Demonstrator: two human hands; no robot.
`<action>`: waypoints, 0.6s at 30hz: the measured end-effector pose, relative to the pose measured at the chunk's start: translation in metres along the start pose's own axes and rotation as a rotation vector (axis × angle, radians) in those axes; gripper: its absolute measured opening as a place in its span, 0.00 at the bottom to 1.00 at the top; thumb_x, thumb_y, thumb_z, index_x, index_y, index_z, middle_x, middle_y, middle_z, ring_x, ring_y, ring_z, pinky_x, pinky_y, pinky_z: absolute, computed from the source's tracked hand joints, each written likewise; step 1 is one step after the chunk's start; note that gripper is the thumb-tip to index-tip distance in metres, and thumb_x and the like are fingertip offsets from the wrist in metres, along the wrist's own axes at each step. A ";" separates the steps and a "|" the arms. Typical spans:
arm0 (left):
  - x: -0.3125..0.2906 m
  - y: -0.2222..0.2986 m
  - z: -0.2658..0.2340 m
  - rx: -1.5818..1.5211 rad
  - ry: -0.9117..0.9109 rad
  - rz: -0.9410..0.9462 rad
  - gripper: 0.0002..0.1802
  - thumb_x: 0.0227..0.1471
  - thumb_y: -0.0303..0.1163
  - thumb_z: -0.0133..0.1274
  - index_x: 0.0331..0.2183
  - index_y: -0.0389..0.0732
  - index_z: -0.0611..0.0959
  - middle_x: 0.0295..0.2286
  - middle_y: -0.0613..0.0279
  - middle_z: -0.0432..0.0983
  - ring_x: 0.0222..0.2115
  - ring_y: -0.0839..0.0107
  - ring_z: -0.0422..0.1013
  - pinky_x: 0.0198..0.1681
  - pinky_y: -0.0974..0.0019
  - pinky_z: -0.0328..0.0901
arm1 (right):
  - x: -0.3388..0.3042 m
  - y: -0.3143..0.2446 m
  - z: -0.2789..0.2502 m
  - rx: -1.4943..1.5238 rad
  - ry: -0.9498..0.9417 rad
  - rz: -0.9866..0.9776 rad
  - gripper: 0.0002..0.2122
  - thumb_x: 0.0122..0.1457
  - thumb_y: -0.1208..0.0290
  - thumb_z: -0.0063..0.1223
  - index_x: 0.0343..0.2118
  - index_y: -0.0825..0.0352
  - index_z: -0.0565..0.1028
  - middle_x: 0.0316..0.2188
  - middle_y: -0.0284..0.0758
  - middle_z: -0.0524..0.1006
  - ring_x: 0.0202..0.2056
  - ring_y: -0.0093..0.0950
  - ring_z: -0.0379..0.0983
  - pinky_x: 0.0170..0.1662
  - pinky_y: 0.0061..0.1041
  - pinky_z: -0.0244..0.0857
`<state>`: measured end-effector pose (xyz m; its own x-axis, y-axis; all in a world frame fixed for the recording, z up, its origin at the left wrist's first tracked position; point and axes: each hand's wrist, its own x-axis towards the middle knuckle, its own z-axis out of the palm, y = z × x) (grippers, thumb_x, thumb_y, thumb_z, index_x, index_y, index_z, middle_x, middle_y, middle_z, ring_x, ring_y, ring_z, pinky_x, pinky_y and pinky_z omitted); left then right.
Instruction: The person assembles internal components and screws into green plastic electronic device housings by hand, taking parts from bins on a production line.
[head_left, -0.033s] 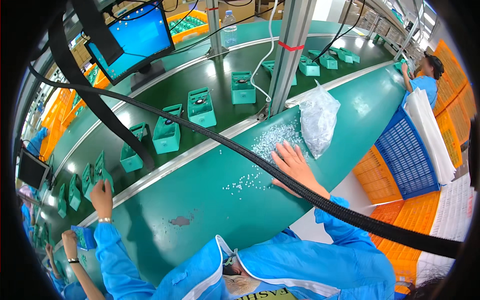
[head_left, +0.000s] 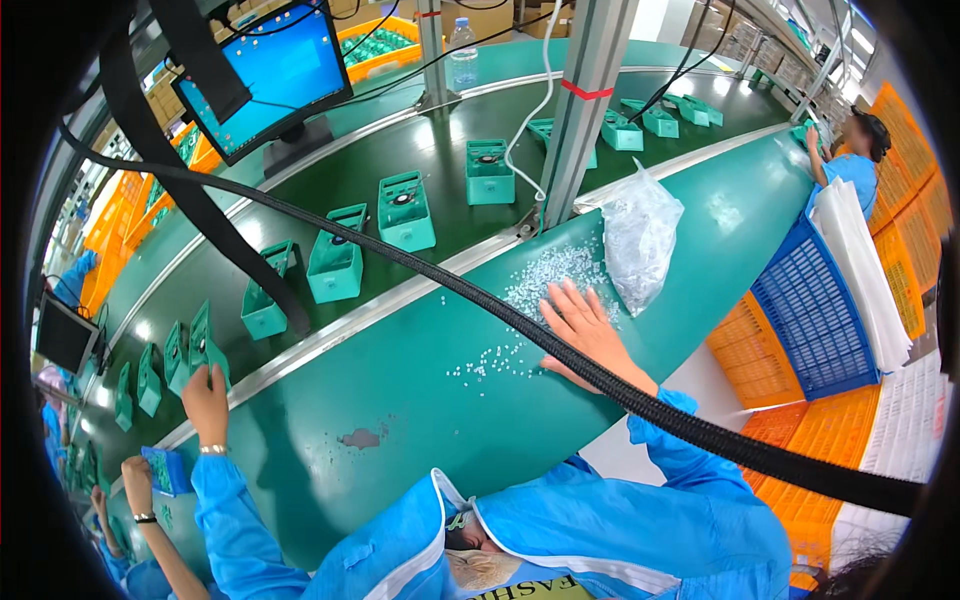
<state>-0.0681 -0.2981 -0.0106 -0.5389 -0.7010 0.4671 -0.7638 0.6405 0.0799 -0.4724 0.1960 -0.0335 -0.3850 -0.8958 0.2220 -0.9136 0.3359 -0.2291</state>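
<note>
Shirt (head_left: 530, 588): dark printed lettering. Right hand (head_left: 588, 332): spread wide at loose clear pieces (head_left: 543, 280), beside 1 clear bag (head_left: 642, 240). Left hand (head_left: 206, 404): fingers narrow at the near end of 1 green housing (head_left: 203, 338); grip cannot be confirmed. Step appears to be housing handling; lifting 1 piece would call for a fine pinch. Monitor (head_left: 265, 80): icon text illegible.

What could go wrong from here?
The right hand, spread at the pile of small clear pieces, could scatter some with a careless sweep. The clear plastic bag close beside that pile might get knocked. The left hand, at a green housing in a close row, might bump its neighbour.
</note>
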 end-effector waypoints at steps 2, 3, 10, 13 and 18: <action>-0.039 0.023 -0.030 0.004 0.024 0.044 0.15 0.60 0.35 0.54 0.25 0.36 0.75 0.23 0.47 0.72 0.27 0.45 0.68 0.32 0.48 0.57 | 0.007 -0.006 0.005 -0.025 -0.030 -0.038 0.41 0.58 0.48 0.60 0.68 0.67 0.60 0.71 0.46 0.55 0.73 0.46 0.44 0.73 0.51 0.37; -0.057 0.035 -0.043 -0.019 0.059 0.091 0.15 0.59 0.34 0.55 0.24 0.36 0.73 0.23 0.48 0.70 0.27 0.46 0.66 0.32 0.49 0.56 | 0.007 -0.008 0.008 -0.022 -0.019 -0.063 0.41 0.59 0.45 0.57 0.68 0.68 0.59 0.71 0.46 0.55 0.73 0.45 0.44 0.73 0.51 0.36; -0.151 0.114 -0.092 -0.105 0.021 0.229 0.13 0.47 0.26 0.61 0.22 0.38 0.72 0.22 0.52 0.66 0.25 0.50 0.65 0.31 0.50 0.56 | 0.022 -0.030 0.011 -0.034 -0.077 -0.140 0.40 0.61 0.44 0.53 0.68 0.68 0.60 0.71 0.46 0.55 0.72 0.44 0.46 0.73 0.48 0.39; -0.172 0.148 -0.101 -0.186 -0.021 0.339 0.12 0.42 0.27 0.62 0.22 0.40 0.72 0.22 0.55 0.67 0.26 0.52 0.66 0.30 0.52 0.57 | 0.028 -0.039 0.013 -0.038 -0.087 -0.180 0.39 0.61 0.45 0.53 0.67 0.69 0.61 0.70 0.46 0.56 0.72 0.44 0.47 0.73 0.47 0.40; -0.195 0.175 -0.103 -0.270 -0.023 0.460 0.13 0.39 0.29 0.64 0.22 0.42 0.73 0.21 0.59 0.69 0.25 0.58 0.69 0.30 0.54 0.59 | 0.039 -0.059 0.024 0.019 -0.044 -0.286 0.39 0.61 0.45 0.54 0.67 0.70 0.61 0.70 0.46 0.58 0.72 0.43 0.48 0.73 0.48 0.40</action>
<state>-0.0600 -0.0163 0.0032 -0.8064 -0.3336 0.4883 -0.3300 0.9390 0.0966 -0.4309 0.1342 -0.0336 -0.1059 -0.9652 0.2393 -0.9815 0.0628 -0.1809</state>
